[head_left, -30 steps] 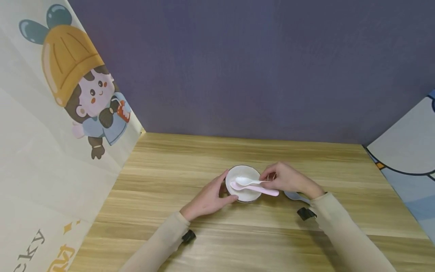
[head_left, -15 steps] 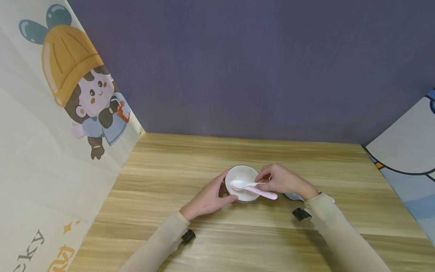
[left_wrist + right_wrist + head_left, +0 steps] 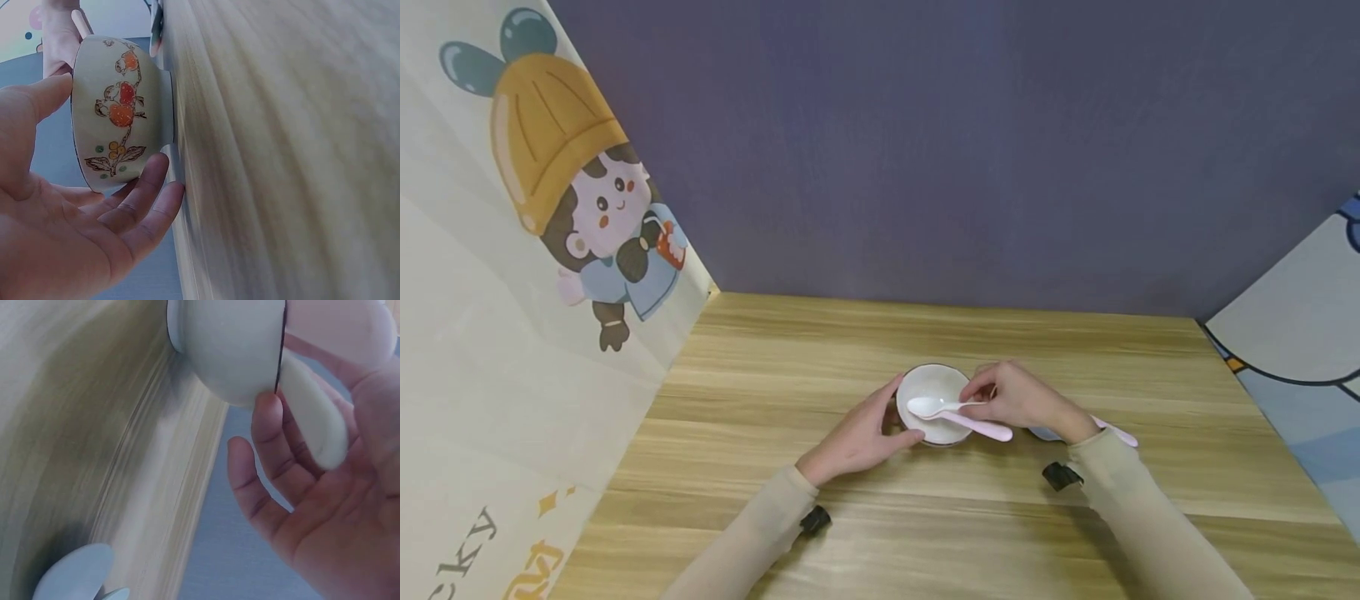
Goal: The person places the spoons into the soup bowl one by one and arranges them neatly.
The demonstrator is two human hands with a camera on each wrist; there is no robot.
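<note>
A white bowl [image 3: 936,382] with a dark rim stands on the table, fruit and leaves painted on its side in the left wrist view. My left hand [image 3: 861,436] holds its left side, thumb near the rim and fingers spread around the wall. With thumb and fingers my right hand [image 3: 1018,400] pinches the handle of a white spoon [image 3: 927,407], whose head lies inside the bowl. Just below it a pink spoon [image 3: 985,427] leans in the bowl, its handle sticking out over the right rim; the white spoon hides its head.
Right of the bowl, partly under my right forearm, lies a pale blue spoon [image 3: 75,572]. A pink handle [image 3: 1116,432] shows beyond the right wrist. The wooden table [image 3: 775,350] ends at a dark wall behind and a printed sheet [image 3: 490,350] at left.
My right hand has shifted slightly left with the white spoon, whose head now covers the pink spoon's head. The pink handle behind the right wrist has come into view. The left hand stays put.
</note>
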